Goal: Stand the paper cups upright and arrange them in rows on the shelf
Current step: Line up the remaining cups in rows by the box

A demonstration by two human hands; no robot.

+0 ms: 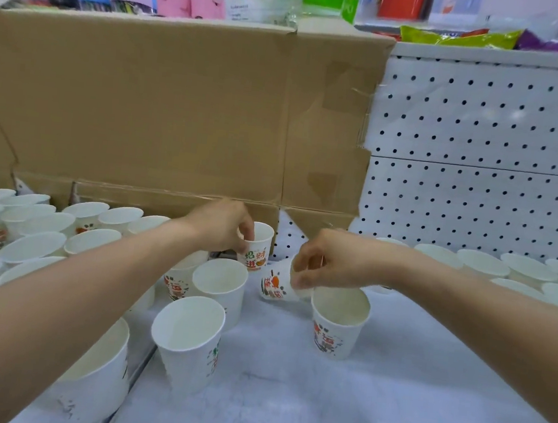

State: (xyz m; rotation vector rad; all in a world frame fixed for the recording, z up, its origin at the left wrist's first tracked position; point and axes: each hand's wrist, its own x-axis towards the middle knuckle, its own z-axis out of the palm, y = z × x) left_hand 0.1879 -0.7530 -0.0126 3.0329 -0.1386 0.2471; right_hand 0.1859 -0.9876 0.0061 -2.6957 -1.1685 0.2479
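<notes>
A big brown cardboard sheet (165,108) is seen at the back, and next to it, on the right, a white wall with holes (481,145). Below them the white shelf (320,403) is spread out. On the left side of the shelf a crowd of cups (32,245) is packed close together. They stand mouth up, but no neat rows can be made out there. Far on the right, along the wall, a line of cups (480,263) is set side by side (this looks like the tidy part). In the middle a few loose cups are stood apart: a front cup (189,335), a middle cup (221,284) just behind it, and a right cup (340,323). The left hand (221,228) is curled round the rim of a printed cup (259,247), which is held upright at the back, near the cardboard sheet. The right hand (327,263) is pinched on the rim of a tipped cup (277,284), which is leaned over with its bottom to the left, between the printed cup and the right cup. The job is judged to be partly done. Most cups seen are upright already. The tipped cup is yet to be stood up, the loose ones are yet to be lined up, and the crowd of cups may need to be put into rows.
</notes>
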